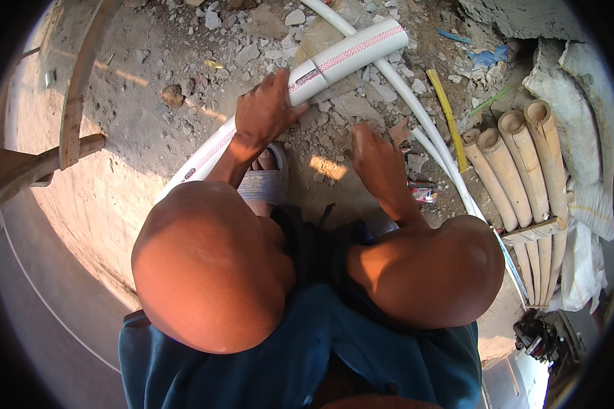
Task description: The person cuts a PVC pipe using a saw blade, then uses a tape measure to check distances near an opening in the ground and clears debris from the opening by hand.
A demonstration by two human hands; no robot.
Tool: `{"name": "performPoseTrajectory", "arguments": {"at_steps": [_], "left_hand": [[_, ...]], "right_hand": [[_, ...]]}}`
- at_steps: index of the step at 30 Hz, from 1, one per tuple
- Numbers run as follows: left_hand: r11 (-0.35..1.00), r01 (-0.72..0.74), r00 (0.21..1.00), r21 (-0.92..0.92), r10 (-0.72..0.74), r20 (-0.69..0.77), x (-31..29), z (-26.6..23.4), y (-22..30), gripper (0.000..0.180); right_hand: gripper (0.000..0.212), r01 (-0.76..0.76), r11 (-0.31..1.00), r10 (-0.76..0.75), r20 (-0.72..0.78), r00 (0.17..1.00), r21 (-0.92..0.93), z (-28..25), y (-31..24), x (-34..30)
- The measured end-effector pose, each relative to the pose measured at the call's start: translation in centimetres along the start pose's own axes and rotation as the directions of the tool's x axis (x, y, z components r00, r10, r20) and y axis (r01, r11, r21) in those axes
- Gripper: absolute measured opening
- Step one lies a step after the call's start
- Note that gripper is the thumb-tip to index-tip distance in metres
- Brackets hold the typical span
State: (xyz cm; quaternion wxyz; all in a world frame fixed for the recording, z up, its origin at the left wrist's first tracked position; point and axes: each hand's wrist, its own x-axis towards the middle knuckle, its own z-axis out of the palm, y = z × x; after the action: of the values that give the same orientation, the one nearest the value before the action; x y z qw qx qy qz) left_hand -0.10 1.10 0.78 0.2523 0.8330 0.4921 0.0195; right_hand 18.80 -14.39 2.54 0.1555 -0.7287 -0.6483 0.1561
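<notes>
A thick white plastic pipe (361, 54) with a red patterned stripe slants from the upper right down to the left, past my left knee. My left hand (262, 112) is closed round it, just left of a thin dark line that runs across the pipe. At its upper end the pipe lies over a thinner white pipe (406, 88). To the right, my right hand (375, 153) is held above the ground, apart from the thick pipe. Its fingers look curled in and slightly blurred; whatever they may hold does not show.
Broken rubble (249, 54) covers the ground ahead. Right of my right hand lie a yellow strip (447, 116) and several bamboo poles (518, 163) joined by a crosspiece. White sacks (580, 123) stand beyond them. A curved wooden piece (82, 88) rises at left. My sandalled foot (262, 180) is below the pipe.
</notes>
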Motion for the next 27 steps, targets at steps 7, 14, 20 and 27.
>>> {"name": "performPoseTrajectory", "arguments": {"at_steps": [7, 14, 20, 27], "left_hand": [[1.0, -0.004, 1.0, -0.01, 0.004, -0.004, 0.2, 0.0, 0.5, 0.059], [1.0, -0.014, 0.999, -0.002, 0.014, -0.036, 0.5, 0.1, 0.7, 0.057], [1.0, -0.013, 0.999, -0.004, 0.013, -0.038, -0.3, 0.0, -0.2, 0.057], [1.0, -0.01, 1.0, 0.013, 0.01, -0.008, -0.6, 0.8, 0.2, 0.059]], "right_hand": [[0.006, 0.024, 0.998, -0.023, -0.022, 1.0, 0.058, 0.7, -1.9, 7.1], [0.005, -0.039, 0.997, 0.038, 0.009, 0.999, 0.063, -1.3, 0.0, -0.4], [0.009, -0.03, 0.999, 0.026, 0.084, 0.996, 0.043, 0.9, -2.1, 6.4], [0.009, -0.015, 1.0, 0.016, 0.075, 0.997, -0.015, 0.0, -0.4, 1.3]]}}
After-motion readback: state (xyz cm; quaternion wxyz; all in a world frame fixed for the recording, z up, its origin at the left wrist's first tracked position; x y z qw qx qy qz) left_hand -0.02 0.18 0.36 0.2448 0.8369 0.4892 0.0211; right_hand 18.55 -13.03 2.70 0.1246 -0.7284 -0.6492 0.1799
